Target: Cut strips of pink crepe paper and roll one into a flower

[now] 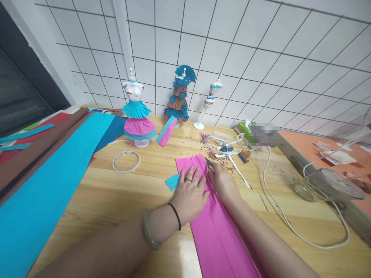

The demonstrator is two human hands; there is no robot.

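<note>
A long strip of pink crepe paper (220, 231) runs from the front edge of the table towards its middle. My left hand (191, 193) lies flat on the paper near its far end, fingers spread. At the paper's right edge my right hand (224, 181) is closed around scissors (209, 163), whose dark blades point up and left at the paper; the handles are hidden in my fingers. A small blue paper piece (172, 182) lies just left of the pink paper.
Behind stand a mannequin in a blue and pink paper skirt (139, 125), one in a brown and teal dress (178, 102), and a barer mannequin (209, 101). A tape roll (126, 161) lies left, near blue crepe paper (58, 181). Paper scraps and a white cable (278, 210) lie right.
</note>
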